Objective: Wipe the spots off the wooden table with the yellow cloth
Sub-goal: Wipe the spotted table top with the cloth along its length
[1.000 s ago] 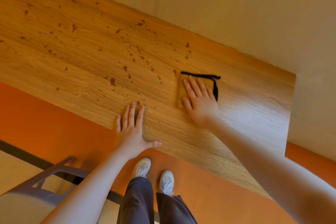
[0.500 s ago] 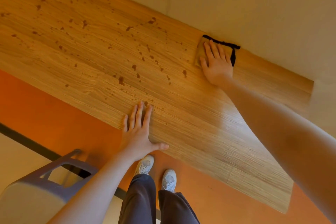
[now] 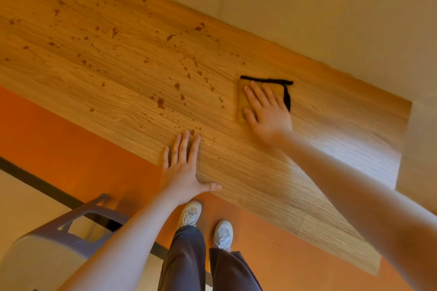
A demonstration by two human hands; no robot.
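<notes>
Two bare hands rest on a wooden worktop [image 3: 272,172] dotted with dark brown spots [image 3: 160,103]. Right hand [image 3: 268,111] lies flat, fingers spread, pressing the yellow cloth [image 3: 241,101] with black edging against the wood near the far edge, just right of the spotted patch; it clasps nothing. Left hand [image 3: 184,168] is splayed open at the near edge, its thumb along the rim. White shoes [image 3: 190,214] stand on an orange floor [image 3: 71,139] beside a grey chair [image 3: 54,245].
</notes>
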